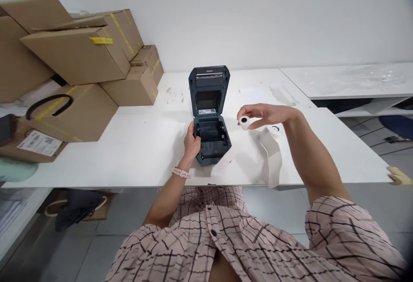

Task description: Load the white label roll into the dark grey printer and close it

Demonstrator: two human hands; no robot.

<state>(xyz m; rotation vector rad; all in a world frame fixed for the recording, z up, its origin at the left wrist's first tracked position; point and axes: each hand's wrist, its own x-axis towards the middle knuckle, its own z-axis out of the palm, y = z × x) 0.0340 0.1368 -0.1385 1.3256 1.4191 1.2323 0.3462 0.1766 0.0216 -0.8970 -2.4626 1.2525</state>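
A dark label printer (211, 148) stands on the white table with its lid (209, 88) raised and its inner bay exposed. My left hand (192, 142) grips the printer's left side, thumb over the rim. To the right of the printer, my right hand (258, 115) holds a small white paper roll (244, 122) between thumb and fingers, its dark core facing me. Under that hand lies a second roll with a blue-edged core (275, 129). A loose paper strip (274, 157) curls down past the table's front edge. Another pale strip (222, 164) lies by the printer's front right corner.
Cardboard boxes (77, 54) are stacked on the left of the table (145, 144), with a black curved strap (48, 97) over one. A white wall is behind. A second table (364, 80) adjoins at the right, and a tan piece (399, 176) juts from the right corner.
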